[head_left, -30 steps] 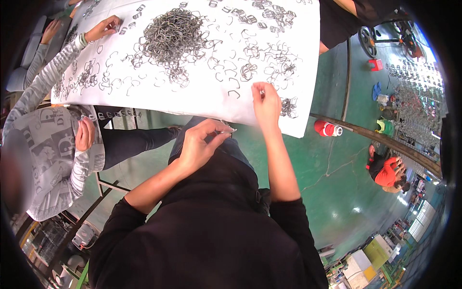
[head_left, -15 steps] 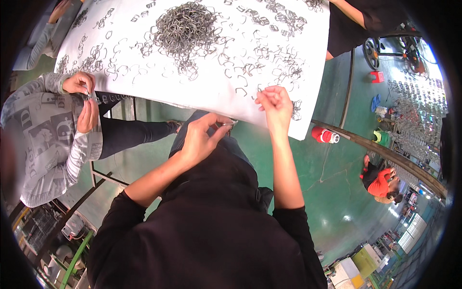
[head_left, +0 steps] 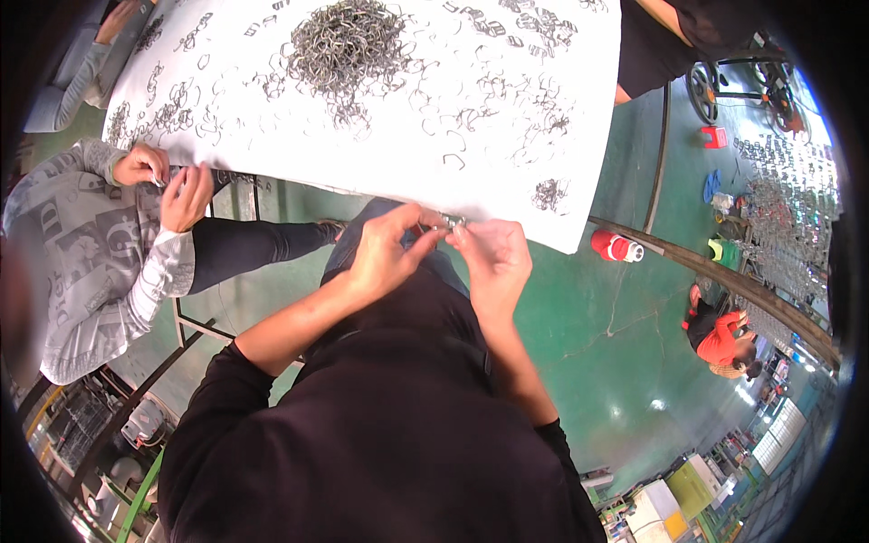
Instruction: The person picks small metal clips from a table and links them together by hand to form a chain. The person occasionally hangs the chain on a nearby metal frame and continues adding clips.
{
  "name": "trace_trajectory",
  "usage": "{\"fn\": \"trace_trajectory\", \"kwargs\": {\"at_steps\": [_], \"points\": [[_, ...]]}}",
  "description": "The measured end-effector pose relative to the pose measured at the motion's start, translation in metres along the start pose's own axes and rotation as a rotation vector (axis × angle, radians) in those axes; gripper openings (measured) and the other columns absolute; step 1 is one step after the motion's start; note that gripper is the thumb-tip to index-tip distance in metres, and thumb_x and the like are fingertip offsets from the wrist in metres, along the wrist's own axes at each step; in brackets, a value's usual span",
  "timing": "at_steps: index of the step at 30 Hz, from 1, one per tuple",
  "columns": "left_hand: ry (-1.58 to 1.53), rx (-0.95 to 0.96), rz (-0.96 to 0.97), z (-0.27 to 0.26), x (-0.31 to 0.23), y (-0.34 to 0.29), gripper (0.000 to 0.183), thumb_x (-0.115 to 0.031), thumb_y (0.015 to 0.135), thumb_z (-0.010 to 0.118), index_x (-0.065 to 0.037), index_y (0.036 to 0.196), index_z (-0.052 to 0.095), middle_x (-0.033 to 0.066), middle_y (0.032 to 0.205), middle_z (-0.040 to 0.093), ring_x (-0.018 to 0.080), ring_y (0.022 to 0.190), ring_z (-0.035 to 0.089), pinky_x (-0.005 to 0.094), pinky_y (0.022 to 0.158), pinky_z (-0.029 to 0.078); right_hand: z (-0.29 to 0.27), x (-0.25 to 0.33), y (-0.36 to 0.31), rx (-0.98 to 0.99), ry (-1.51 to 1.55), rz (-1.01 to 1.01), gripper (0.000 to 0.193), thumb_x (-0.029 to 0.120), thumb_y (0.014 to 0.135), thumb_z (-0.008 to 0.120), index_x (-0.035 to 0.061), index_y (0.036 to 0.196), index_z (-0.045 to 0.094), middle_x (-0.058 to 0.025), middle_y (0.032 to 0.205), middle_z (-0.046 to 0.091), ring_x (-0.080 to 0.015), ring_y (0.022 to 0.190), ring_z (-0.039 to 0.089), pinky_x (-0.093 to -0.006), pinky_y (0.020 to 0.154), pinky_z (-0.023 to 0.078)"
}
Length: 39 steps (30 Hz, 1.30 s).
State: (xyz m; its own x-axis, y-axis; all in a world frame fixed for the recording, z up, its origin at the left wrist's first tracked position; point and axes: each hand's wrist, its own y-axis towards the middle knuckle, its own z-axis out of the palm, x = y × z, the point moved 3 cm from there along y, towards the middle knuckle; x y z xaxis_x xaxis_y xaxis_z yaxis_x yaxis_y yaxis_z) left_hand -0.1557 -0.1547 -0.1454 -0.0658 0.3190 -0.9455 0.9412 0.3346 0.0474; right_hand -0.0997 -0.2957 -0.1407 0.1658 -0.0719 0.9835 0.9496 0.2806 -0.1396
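Head view: a small metal piece [head_left: 454, 220] sits between both hands' fingertips, just off the near edge of the counter [head_left: 389, 158]. The left hand's [head_left: 385, 252] grip pinches its left side, the right hand's [head_left: 498, 258] its right, equally near; its long axis seems sideways. Beyond lies a heap of wire loops [head_left: 346, 47].

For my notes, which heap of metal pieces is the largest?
The dense heap at the picture's top, left of centre; other clusters are far smaller.
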Motion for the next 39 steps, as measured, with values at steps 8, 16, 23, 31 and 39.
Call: {"fn": "trace_trajectory", "kwargs": {"at_steps": [8, 16, 23, 31, 39], "points": [[-0.004, 0.128, 0.196, -0.015, 0.028, 0.045, 0.015, -0.007, 0.085, 0.064, -0.003, 0.099, 0.065, 0.0125, 0.098, 0.065, 0.0291, 0.092, 0.062, 0.0375, 0.08, 0.05, -0.013, -0.01, -0.022, -0.029, -0.234, -0.378, 0.023, -0.014, 0.08, 0.067, 0.0, 0.087, 0.05, -0.0145, 0.088, 0.064, -0.0212, 0.079, 0.069, -0.0319, 0.074, 0.057], [0.552, -0.01, 0.353, 0.015, 0.096, 0.301, 0.021, -0.016, 0.086, 0.064, -0.008, 0.105, 0.07, 0.0138, 0.096, 0.069, 0.0289, 0.085, 0.066, 0.0366, 0.078, 0.052, -0.015, -0.006, -0.03, -0.114, -0.333, -0.419, 0.024, -0.012, 0.073, 0.074, 0.0014, 0.081, 0.056, -0.0145, 0.083, 0.069, -0.0196, 0.075, 0.069, -0.03, 0.07, 0.057], [0.984, 0.348, 0.244, 0.043, 0.117, 0.367, 0.038, -0.009, 0.082, 0.062, -0.016, 0.119, 0.063, 0.0123, 0.117, 0.063, 0.0268, 0.104, 0.063, 0.0369, 0.092, 0.051, -0.015, -0.006, -0.038, -0.148, -0.36, -0.401, 0.021, -0.011, 0.074, 0.074, 0.0003, 0.081, 0.057, -0.0148, 0.085, 0.069, -0.0193, 0.074, 0.069, -0.0289, 0.069, 0.056], [0.768, 0.286, -0.049, 0.011, 0.112, 0.343, 0.024, -0.016, 0.076, 0.073, -0.01, 0.098, 0.066, 0.0114, 0.092, 0.068, 0.0255, 0.085, 0.066, 0.0381, 0.077, 0.052, -0.016, -0.007, -0.043, -0.126, -0.378, -0.411, 0.02, -0.01, 0.074, 0.073, 0.0008, 0.081, 0.057, -0.0137, 0.084, 0.069, -0.0213, 0.073, 0.069, -0.0282, 0.068, 0.055], [0.176, 0.161, -0.151, -0.009, 0.056, 0.167, 0.025, -0.019, 0.08, 0.076, -0.005, 0.099, 0.067, 0.0034, 0.071, 0.066, 0.0089, 0.064, 0.06, 0.0255, 0.062, 0.049, -0.018, -0.014, -0.051, -0.133, -0.348, -0.429, 0.019, -0.004, 0.077, 0.073, 0.0031, 0.081, 0.057, -0.0111, 0.081, 0.068, -0.0194, 0.07, 0.068, -0.0279, 0.063, 0.054]]}}
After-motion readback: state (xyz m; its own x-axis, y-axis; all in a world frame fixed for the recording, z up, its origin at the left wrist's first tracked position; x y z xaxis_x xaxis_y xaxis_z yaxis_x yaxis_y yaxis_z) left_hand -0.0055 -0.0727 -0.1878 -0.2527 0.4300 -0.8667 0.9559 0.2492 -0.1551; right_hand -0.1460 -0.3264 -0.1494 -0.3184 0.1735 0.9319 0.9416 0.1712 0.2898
